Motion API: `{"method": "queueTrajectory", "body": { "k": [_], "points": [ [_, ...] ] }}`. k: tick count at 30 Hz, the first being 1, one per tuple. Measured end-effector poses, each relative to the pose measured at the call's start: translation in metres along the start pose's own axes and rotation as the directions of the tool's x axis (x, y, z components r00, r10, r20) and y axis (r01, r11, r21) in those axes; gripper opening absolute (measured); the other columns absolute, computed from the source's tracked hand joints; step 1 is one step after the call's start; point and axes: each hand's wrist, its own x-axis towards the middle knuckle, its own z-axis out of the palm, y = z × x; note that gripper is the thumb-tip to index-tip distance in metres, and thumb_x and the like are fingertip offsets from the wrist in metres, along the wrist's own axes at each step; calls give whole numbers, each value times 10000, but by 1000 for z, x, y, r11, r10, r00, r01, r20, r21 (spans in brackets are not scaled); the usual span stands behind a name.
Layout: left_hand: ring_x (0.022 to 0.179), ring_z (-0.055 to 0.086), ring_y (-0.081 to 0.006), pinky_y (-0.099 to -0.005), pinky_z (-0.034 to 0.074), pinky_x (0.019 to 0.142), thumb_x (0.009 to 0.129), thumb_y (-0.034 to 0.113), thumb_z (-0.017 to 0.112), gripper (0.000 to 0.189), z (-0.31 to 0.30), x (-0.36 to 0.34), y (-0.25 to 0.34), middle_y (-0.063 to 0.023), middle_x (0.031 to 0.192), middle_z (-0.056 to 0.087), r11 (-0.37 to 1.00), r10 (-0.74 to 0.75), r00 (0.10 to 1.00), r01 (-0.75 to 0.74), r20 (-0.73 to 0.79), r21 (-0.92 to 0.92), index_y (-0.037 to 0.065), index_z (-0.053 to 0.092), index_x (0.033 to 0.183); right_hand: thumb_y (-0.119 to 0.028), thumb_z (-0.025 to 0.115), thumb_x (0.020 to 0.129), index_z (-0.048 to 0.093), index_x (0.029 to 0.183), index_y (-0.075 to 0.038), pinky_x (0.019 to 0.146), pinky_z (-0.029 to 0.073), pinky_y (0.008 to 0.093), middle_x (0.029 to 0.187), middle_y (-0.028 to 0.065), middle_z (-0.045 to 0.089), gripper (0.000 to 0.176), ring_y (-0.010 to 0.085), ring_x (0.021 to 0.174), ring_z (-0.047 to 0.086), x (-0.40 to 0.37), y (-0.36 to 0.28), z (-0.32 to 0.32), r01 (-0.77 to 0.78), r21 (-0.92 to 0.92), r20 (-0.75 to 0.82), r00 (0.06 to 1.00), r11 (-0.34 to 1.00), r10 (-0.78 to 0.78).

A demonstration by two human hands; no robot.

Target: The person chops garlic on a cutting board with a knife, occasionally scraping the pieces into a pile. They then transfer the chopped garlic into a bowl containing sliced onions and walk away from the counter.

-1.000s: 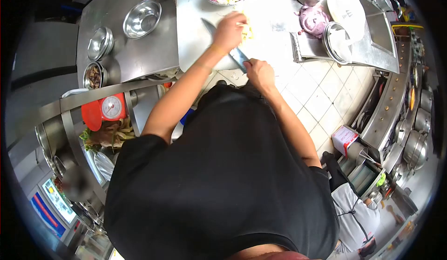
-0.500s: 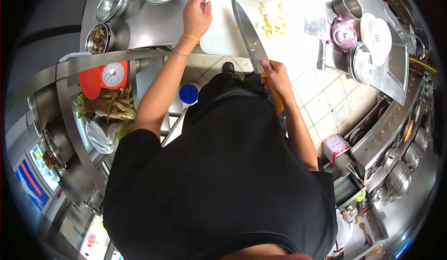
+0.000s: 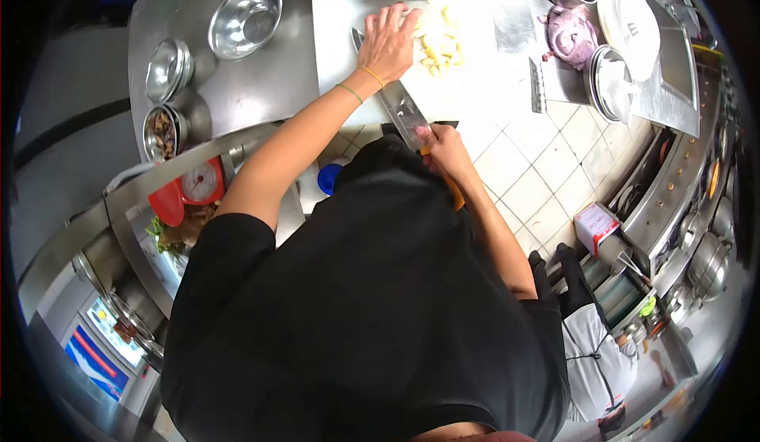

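While the left hand [image 3: 388, 42] lies open over the long steel knife blade [image 3: 398, 103] and the right hand [image 3: 443, 145] grips its orange handle [image 3: 457, 196], a slip could slice that palm.

One knife [image 3: 400, 105], one cutting board [image 3: 340, 30], one red scale [image 3: 198, 184], maybe five steel bowls [image 3: 245, 20], some cropped.

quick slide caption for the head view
Overhead: right hand grips a knife while the left hand lies flat over its tip beside pale chopped pieces on a white cutting board.
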Motion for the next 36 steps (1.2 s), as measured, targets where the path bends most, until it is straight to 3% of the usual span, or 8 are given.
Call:
{"method": "queueTrajectory", "body": {
  "k": [12,15,17,21,23,25,28,36],
  "points": [
    [1094,500,-304,-443,371,919,797,38,510,379,-4,16,3,-125,1151,537,985,0,995,17,99,-172,86,558,1170,-279,551,971,631,810,60,455,474,357,529,124,579,384,202,402,565,6,0,-7,30,54,16,999,998,-31],
    [1145,499,-346,-473,409,939,749,-54,484,434,1,41,27,-146,1185,545,923,52,998,-39,24,-384,61,554,1162,-245,577,919,664,824,9,612,518,471,676,229,644,285,364,618,656,12,15,-8,323,-418,-147,898,849,-414],
    [1225,452,-375,-462,391,1012,746,-49,487,435,-4,74,60,-199,1298,495,884,-1,949,148,315,-443,-11,528,1178,-252,584,907,668,827,-4,632,518,485,703,235,650,274,382,665,658,8,9,-12,323,-457,-110,904,829,-413],
    [1332,369,-381,-415,377,1077,786,38,541,469,56,124,56,-225,1417,404,998,-31,995,36,98,-52,-56,502,1244,-276,598,895,667,835,-15,637,521,493,711,235,654,277,397,684,661,11,1,-19,435,-520,17,866,735,-501],
    [1341,334,-409,-427,338,1107,765,3,491,533,68,137,55,-313,1439,317,972,-214,891,235,400,-4,-124,429,1279,-285,606,889,671,807,-7,630,526,492,703,240,650,297,404,672,660,13,2,-21,446,-535,60,867,717,-495],
    [1340,361,-379,-410,341,1106,758,-2,492,517,67,125,54,-261,1440,366,976,-218,869,184,444,118,-67,494,1271,-287,608,885,671,774,2,626,531,486,696,243,648,316,405,662,660,14,7,-25,522,-540,136,828,660,-544],
    [1188,516,-307,-379,388,1059,747,-66,521,415,47,91,36,-131,1292,552,993,40,932,3,360,-118,65,660,1116,-290,589,903,668,827,-11,639,526,491,726,245,650,299,406,698,657,20,10,-32,541,-503,192,830,674,-523],
    [1027,557,-272,-387,448,904,757,-7,621,202,14,74,45,-73,1017,590,987,119,883,-54,454,-152,52,632,950,-294,592,890,688,789,-11,668,546,459,732,229,666,315,382,704,680,23,4,-37,573,-553,266,809,604,-524]
  ]
}}
